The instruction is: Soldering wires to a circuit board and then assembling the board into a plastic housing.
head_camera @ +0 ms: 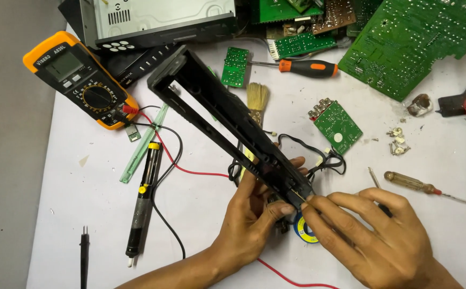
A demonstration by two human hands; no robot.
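We see the left hand (254,211) clamped around the near end of a long black plastic frame (227,115), a hollow, ribbed rectangle tilted up and away over the white table (201,214), while the right hand (372,230) pinches a thin tool against that same end. A roll of tape (303,231) lies just beneath the fingers. Open table shows toward the near left edge, past the slim desoldering pump (143,203) and orange multimeter (83,80); green boards (404,48) crowd the far side.
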